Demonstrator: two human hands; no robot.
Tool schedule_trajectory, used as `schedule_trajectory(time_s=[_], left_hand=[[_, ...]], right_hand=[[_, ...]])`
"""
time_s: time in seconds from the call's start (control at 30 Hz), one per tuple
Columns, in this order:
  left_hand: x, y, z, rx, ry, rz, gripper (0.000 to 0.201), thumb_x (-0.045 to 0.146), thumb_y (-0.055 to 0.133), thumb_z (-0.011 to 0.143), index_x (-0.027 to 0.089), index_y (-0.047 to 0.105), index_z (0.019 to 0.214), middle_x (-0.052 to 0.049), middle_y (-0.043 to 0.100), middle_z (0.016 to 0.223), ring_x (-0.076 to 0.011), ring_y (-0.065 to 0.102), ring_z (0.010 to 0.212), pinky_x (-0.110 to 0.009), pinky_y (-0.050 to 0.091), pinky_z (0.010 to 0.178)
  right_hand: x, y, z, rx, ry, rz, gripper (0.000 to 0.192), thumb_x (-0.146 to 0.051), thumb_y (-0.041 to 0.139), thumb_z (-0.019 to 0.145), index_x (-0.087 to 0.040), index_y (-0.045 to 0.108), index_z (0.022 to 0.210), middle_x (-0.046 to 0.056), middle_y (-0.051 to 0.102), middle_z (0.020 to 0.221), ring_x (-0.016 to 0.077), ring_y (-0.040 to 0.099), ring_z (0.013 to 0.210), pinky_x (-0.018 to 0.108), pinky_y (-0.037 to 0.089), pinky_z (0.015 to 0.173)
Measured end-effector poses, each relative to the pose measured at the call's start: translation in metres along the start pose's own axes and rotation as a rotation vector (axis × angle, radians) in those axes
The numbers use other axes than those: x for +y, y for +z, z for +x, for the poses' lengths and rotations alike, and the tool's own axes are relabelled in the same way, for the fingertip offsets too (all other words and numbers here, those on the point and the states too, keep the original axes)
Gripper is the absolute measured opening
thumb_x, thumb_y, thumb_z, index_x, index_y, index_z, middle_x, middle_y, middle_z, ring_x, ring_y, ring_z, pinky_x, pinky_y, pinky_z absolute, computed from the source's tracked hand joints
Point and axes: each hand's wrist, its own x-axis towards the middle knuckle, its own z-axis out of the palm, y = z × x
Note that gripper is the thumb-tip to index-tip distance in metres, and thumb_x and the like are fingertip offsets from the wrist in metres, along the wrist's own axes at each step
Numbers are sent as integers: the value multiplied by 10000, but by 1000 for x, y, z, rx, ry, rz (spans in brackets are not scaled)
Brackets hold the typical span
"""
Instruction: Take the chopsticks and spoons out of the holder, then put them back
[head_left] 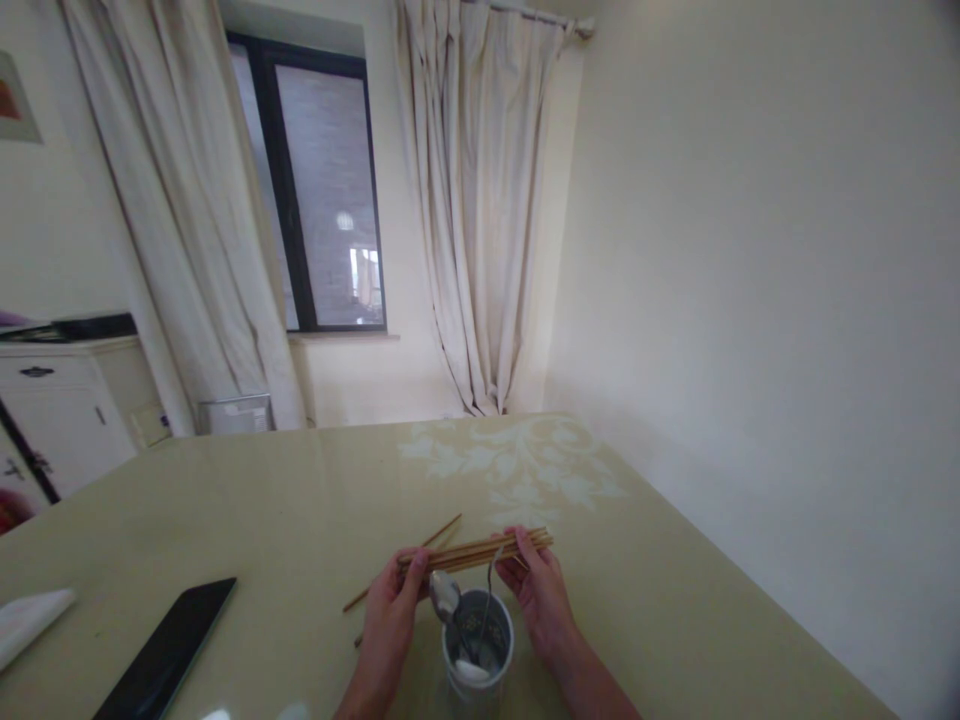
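A bundle of several wooden chopsticks (472, 553) lies level between my hands, just beyond the cup. My left hand (395, 595) is closed round its left end, and my right hand (536, 590) grips it near the right end. Below the bundle stands a grey patterned cup (504, 665) holding a metal spoon (445, 595), bowl up, and another thin metal utensil (490, 590). Something white sits low inside the cup. One loose chopstick (358, 600) rests on the table, running behind my left hand. A dark tip of another stick shows beside my left wrist.
The table (300, 520) has a pale leaf pattern at its far end. A black flat device (169, 645) lies at left, with a white object (34, 615) beyond it at the edge. A wall (750, 300) borders the right side. Behind are curtains (480, 200) and a white cabinet (64, 400).
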Motion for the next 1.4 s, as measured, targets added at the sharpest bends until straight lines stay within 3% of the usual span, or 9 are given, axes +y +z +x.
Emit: schedule_trajectory(time_s=[0.17, 0.4, 0.53, 0.63, 0.8, 0.9, 1.03, 1.2, 1.4], left_hand=[[3, -6, 2, 2, -66, -80, 652, 713, 905, 570, 158, 739, 868, -12, 746, 739, -187, 711, 691, -280, 607, 674], [0, -2, 2, 63, -101, -201, 677, 651, 954, 515, 185, 691, 929, 24, 706, 725, -157, 680, 638, -243, 564, 603], [-3, -3, 2, -4, -89, -112, 595, 681, 905, 589, 187, 707, 856, 4, 699, 714, -176, 675, 659, -272, 568, 634], [-7, -5, 2, 17, -72, -17, 609, 795, 789, 657, 214, 733, 832, -34, 723, 747, -214, 679, 677, -319, 567, 634], [-10, -6, 2, 33, -34, 92, 702, 925, 622, 701, 234, 684, 808, -10, 631, 586, -193, 571, 511, -304, 447, 493], [-9, -7, 3, 10, 0, 175, 720, 939, 606, 703, 223, 642, 773, 23, 564, 534, -161, 505, 462, -266, 363, 446], [-8, -13, 5, -32, 83, 207, 683, 886, 662, 722, 205, 615, 702, 49, 518, 530, -127, 474, 498, -230, 365, 486], [-12, -15, 4, -83, 16, 156, 699, 882, 696, 688, 194, 644, 797, 51, 553, 524, -107, 439, 437, -201, 297, 418], [-14, -16, 0, -87, 152, 295, 586, 796, 627, 837, 215, 653, 774, 9, 627, 610, -166, 579, 545, -247, 455, 527]], right_hand=[[-15, -9, 2, -54, -74, -83, 540, -579, 1012, 541, -178, 790, 825, 58, 838, 892, 178, 768, 762, 268, 625, 713], [-12, -9, 2, -55, -52, -119, 517, -554, 1015, 551, -171, 790, 815, 55, 825, 876, 178, 761, 756, 275, 632, 736], [-13, -11, 2, -36, -123, -174, 495, -522, 1014, 572, -175, 754, 812, 35, 804, 837, 167, 738, 716, 264, 625, 673], [-12, -11, 2, -26, -163, -229, 510, -521, 1011, 573, -172, 723, 807, 34, 796, 830, 169, 730, 709, 260, 618, 644], [-12, -9, 0, -26, -188, -260, 585, -550, 992, 595, -196, 681, 941, 66, 819, 874, 211, 760, 766, 302, 634, 671], [-13, -10, 1, -48, -190, -313, 564, -571, 982, 599, -199, 675, 891, 64, 812, 864, 224, 768, 789, 296, 634, 652], [-12, -15, 4, -43, -133, -434, 598, -666, 959, 548, -177, 684, 753, 30, 741, 662, 189, 718, 583, 262, 590, 519], [-8, -18, 4, -8, -113, -396, 615, -698, 948, 539, -182, 679, 738, 9, 711, 616, 172, 694, 507, 242, 561, 478], [-4, -19, 3, 11, -216, -415, 632, -734, 929, 541, -184, 679, 728, 12, 698, 607, 191, 689, 499, 279, 579, 473]])
